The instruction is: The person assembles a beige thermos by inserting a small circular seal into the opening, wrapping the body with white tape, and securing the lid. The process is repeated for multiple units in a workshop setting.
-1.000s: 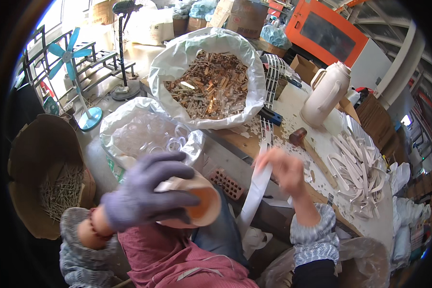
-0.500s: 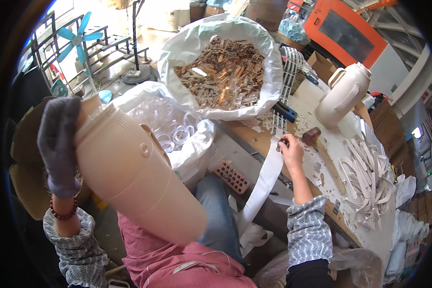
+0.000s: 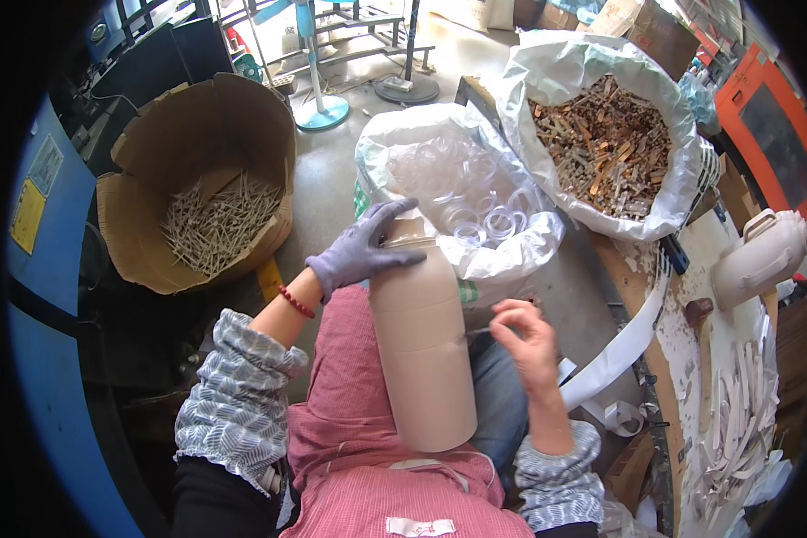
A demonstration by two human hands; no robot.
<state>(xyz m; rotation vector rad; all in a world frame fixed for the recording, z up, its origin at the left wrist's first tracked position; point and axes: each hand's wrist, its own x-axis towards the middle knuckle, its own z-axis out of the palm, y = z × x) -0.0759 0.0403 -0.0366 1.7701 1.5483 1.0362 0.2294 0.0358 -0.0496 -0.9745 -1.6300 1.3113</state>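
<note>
A beige plastic jug body (image 3: 426, 359) rests on my lap, nearly upright. My left hand (image 3: 368, 251), in a grey glove, is wrapped around its neck. Beside the jug's right wall is my bare right hand (image 3: 527, 345), thumb and forefinger curled toward each other. Whatever is between those fingers, if anything, is too small and blurred to make out. Just past the jug's top, a white bag (image 3: 372, 161) holds clear plastic rings (image 3: 489, 220). From the workbench a white strip (image 3: 619, 359) hangs down to the right of my right hand.
A cardboard bin (image 3: 233, 108) of thin beige sticks stands at left. A white-lined tub (image 3: 520, 99) holds brown and grey plastic pieces. On the bench (image 3: 681, 372) at right are a beige jug with handle (image 3: 762, 255), a mallet (image 3: 698, 312) and beige strips (image 3: 740, 421). A fan (image 3: 318, 112) stands behind.
My view has swung left. The jug has come down from a raised tilt to near upright on my lap. My right hand has left the white strip on the bench and moved beside the jug.
</note>
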